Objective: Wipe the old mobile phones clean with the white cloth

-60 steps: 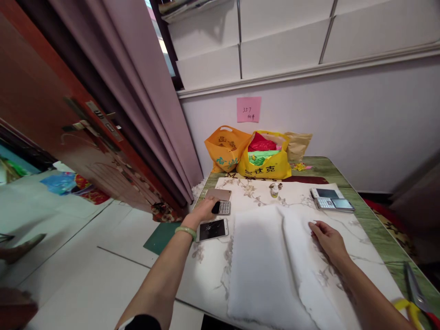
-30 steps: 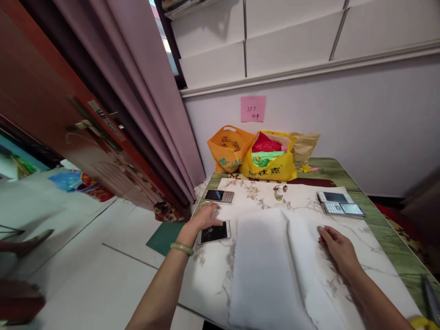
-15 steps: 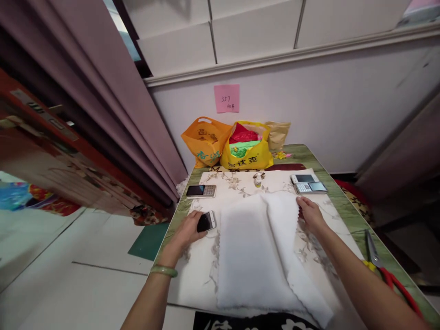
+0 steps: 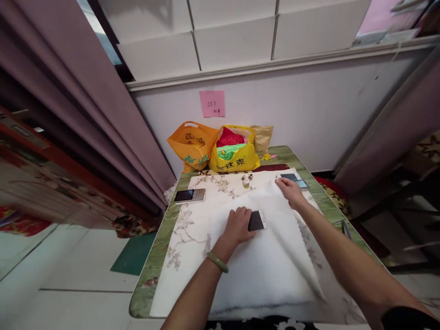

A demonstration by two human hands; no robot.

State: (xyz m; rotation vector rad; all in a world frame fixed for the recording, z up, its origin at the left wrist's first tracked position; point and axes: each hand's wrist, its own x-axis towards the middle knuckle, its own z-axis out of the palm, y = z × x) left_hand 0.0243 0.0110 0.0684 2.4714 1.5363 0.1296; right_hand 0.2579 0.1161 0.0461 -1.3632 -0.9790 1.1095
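Observation:
A white cloth [image 4: 264,270] with zigzag edges lies spread over the flowered sheet on the table. My left hand [image 4: 240,224], with a green bangle at its wrist, is closed around one end of a smartphone [image 4: 257,221]; the phone is over the middle of the cloth. Whether it rests on the fabric I cannot tell. At the cloth's far right corner my right hand [image 4: 289,190] pinches the edge. Just behind that hand lie phones [image 4: 299,181], partly covered by it. Another phone with a keypad [image 4: 190,195] lies at the left.
At the table's back stand an orange bag [image 4: 192,144], a yellow bag [image 4: 235,158] with red and green packets, and a tan pouch [image 4: 263,136]. A small bottle [image 4: 246,182] stands before them. Scissors [image 4: 346,229] show partly at the right edge. A pink note [image 4: 212,104] is on the wall.
My left hand has carried the smartphone rightward from beside the cloth to over its middle. My right hand has moved the cloth's corner farther back, and the folded right side now lies flatter. The view has shifted.

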